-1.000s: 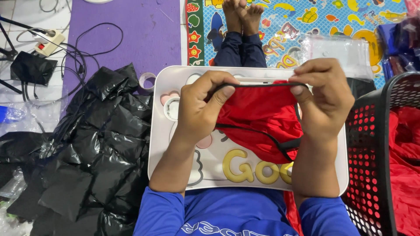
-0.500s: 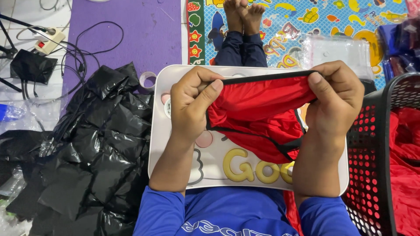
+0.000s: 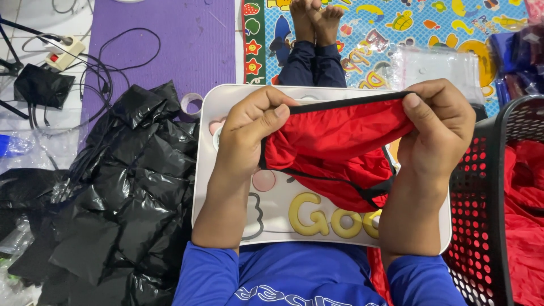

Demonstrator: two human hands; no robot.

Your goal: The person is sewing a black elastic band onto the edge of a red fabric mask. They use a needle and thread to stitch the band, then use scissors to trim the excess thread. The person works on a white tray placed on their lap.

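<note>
Two hands, left [image 3: 249, 133] and right [image 3: 439, 133], grip red garment [image 3: 334, 150], black-trimmed, stretched taut.

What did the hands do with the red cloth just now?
Both hands, left hand and right hand, moved apart and pulled the red garment wider, so its black-edged band is stretched out between them. They kept hold of it throughout. The white lap tray, the black bags and the black basket stayed put.
</note>
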